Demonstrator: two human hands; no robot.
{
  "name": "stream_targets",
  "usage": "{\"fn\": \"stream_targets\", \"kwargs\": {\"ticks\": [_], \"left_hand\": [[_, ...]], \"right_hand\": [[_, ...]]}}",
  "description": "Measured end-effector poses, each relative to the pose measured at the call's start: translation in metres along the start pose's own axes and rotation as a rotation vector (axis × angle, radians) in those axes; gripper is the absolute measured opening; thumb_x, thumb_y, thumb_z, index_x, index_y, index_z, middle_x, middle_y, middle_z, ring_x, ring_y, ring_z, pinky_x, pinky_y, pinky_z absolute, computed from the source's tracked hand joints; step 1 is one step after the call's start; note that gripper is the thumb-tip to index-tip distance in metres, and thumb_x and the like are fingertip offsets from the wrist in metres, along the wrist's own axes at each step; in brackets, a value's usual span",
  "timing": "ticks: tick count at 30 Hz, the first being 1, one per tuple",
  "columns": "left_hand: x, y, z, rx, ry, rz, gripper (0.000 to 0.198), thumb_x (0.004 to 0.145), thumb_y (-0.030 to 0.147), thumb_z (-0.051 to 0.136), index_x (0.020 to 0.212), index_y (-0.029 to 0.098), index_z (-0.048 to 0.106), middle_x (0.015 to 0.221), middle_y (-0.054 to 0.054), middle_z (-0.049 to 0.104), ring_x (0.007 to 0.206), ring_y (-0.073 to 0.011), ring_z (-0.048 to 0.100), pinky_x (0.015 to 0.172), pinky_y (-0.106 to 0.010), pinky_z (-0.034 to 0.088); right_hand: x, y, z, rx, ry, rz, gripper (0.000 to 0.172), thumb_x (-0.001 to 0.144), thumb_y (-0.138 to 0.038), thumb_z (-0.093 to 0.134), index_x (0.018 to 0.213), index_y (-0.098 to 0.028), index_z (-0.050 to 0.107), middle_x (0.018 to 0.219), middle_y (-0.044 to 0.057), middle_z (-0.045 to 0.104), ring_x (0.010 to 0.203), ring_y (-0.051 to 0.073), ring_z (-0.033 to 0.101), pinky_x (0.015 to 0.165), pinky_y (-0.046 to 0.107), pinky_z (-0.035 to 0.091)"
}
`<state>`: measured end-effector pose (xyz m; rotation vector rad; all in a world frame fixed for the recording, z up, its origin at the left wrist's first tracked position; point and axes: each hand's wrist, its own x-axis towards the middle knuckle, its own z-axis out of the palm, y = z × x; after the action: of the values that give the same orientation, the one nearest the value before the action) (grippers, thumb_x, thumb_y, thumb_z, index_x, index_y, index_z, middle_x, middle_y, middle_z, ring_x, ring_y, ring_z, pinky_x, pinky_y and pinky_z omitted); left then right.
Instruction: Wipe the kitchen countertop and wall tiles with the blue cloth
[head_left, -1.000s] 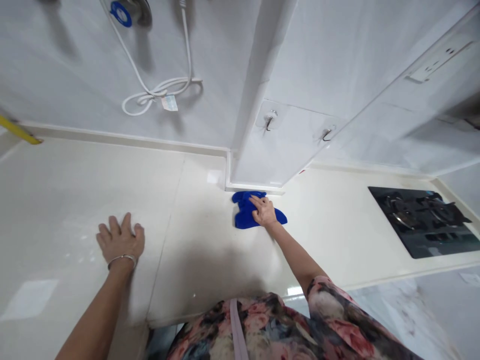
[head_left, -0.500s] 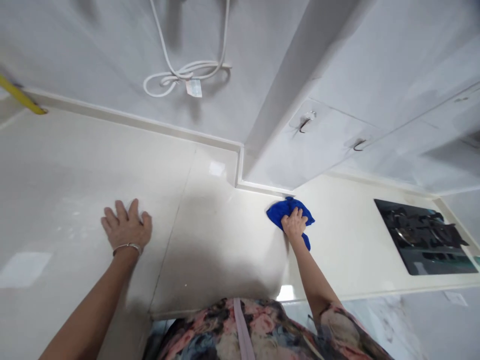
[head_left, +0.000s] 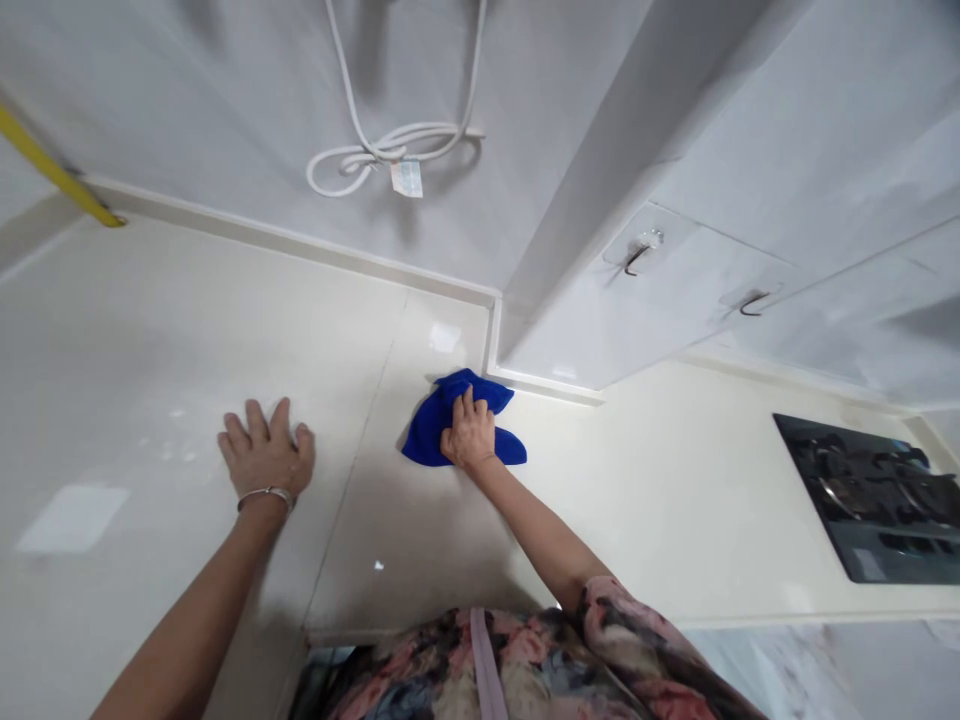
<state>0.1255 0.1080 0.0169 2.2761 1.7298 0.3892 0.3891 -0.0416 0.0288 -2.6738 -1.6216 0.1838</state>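
Note:
A bright blue cloth point(head_left: 429, 428) lies bunched on the pale, glossy countertop point(head_left: 645, 500), close to the corner where the wall juts out. My right hand point(head_left: 472, 430) presses down on the cloth with its fingers curled into it. Parts of the cloth stick out on both sides of the hand. To the left, my left hand point(head_left: 268, 450) rests flat on the counter, fingers spread, holding nothing. A silver bracelet point(head_left: 266, 493) circles that wrist. Between the two hands a thin seam runs across the countertop.
A black gas stove point(head_left: 877, 500) is set into the counter at the right. Clear wall hooks point(head_left: 637, 255) are fixed on the jutting wall. A looped white cable point(head_left: 397, 150) hangs on the back wall. A yellow pipe point(head_left: 60, 170) meets the counter at the far left.
My right hand has moved left with the blue cloth, from the outer end of the jutting wall to its inner corner. My left hand stays on the counter. The view has shifted slightly.

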Motion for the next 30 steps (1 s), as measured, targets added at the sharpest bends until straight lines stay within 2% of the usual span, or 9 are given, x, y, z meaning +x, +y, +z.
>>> {"fn": "stream_targets", "kwargs": {"ticks": [4,7,10,14,18,22,26,28,30], "left_hand": [[0.001,-0.004,0.001,0.002,-0.026,-0.021,0.065,0.105,0.041,0.035,0.163,0.014,0.042,0.177,-0.018,0.017,0.164,-0.0402,0.002,0.132,-0.061,0.009],[0.002,-0.006,0.002,0.026,-0.041,-0.036,0.066,0.105,0.042,0.036,0.164,0.016,0.040,0.177,-0.016,0.017,0.165,-0.0392,0.000,0.132,-0.062,0.009],[0.001,-0.005,0.001,0.047,-0.042,-0.042,0.065,0.105,0.043,0.034,0.164,0.016,0.041,0.177,-0.016,0.018,0.165,-0.0382,0.000,0.133,-0.060,0.010],[0.000,-0.003,-0.002,0.076,-0.070,-0.065,0.065,0.104,0.040,0.036,0.166,0.020,0.039,0.178,-0.014,0.017,0.165,-0.0375,0.001,0.132,-0.062,0.013],[0.000,-0.005,-0.001,0.070,-0.052,-0.047,0.065,0.104,0.041,0.035,0.165,0.017,0.041,0.178,-0.015,0.017,0.165,-0.0368,0.000,0.132,-0.061,0.012],[0.001,-0.009,0.001,0.057,-0.051,-0.051,0.066,0.103,0.041,0.036,0.164,0.017,0.042,0.177,-0.014,0.018,0.165,-0.0362,-0.001,0.132,-0.060,0.010],[0.002,-0.013,0.002,0.044,-0.055,-0.037,0.067,0.102,0.042,0.039,0.162,0.014,0.045,0.177,-0.016,0.020,0.165,-0.0376,0.002,0.132,-0.060,0.010],[0.002,-0.014,0.001,0.050,-0.059,-0.031,0.067,0.102,0.043,0.038,0.162,0.014,0.045,0.176,-0.017,0.021,0.165,-0.0381,0.002,0.132,-0.060,0.011],[0.003,-0.013,0.000,0.055,-0.061,-0.036,0.067,0.103,0.043,0.037,0.163,0.015,0.043,0.176,-0.017,0.021,0.165,-0.0386,0.002,0.132,-0.061,0.012]], "right_hand": [[0.034,-0.024,-0.007,0.007,-0.007,0.050,0.081,0.089,-0.031,0.055,0.159,0.005,0.035,0.165,0.036,0.029,0.127,0.041,0.049,0.094,0.054,0.053],[0.067,-0.031,-0.010,0.016,0.007,0.155,0.080,0.088,-0.031,0.054,0.156,0.009,0.037,0.158,0.041,0.037,0.127,0.043,0.052,0.086,0.051,0.057],[0.100,-0.034,-0.010,0.050,0.027,0.250,0.077,0.088,-0.030,0.054,0.149,0.014,0.041,0.142,0.044,0.049,0.121,0.045,0.056,0.080,0.051,0.059],[0.139,-0.029,-0.012,0.070,0.059,0.281,0.073,0.087,-0.028,0.053,0.145,0.016,0.045,0.127,0.043,0.057,0.118,0.044,0.059,0.082,0.052,0.058],[0.177,-0.017,-0.019,0.015,0.010,0.271,0.072,0.090,-0.025,0.050,0.145,0.020,0.043,0.124,0.043,0.060,0.117,0.044,0.060,0.090,0.055,0.052],[0.211,-0.007,-0.027,0.027,0.004,0.292,0.069,0.090,-0.025,0.050,0.144,0.018,0.047,0.129,0.043,0.058,0.121,0.046,0.058,0.095,0.059,0.048],[0.224,-0.002,-0.031,0.060,0.088,0.343,0.068,0.088,-0.028,0.054,0.141,0.014,0.051,0.138,0.043,0.053,0.130,0.046,0.052,0.096,0.056,0.050],[0.214,-0.006,-0.029,0.062,0.127,0.332,0.072,0.088,-0.029,0.054,0.147,0.012,0.046,0.149,0.042,0.046,0.134,0.045,0.048,0.096,0.054,0.051],[0.191,-0.017,-0.024,0.058,0.122,0.259,0.075,0.090,-0.030,0.053,0.154,0.008,0.039,0.159,0.039,0.036,0.136,0.044,0.045,0.097,0.053,0.052]]}}
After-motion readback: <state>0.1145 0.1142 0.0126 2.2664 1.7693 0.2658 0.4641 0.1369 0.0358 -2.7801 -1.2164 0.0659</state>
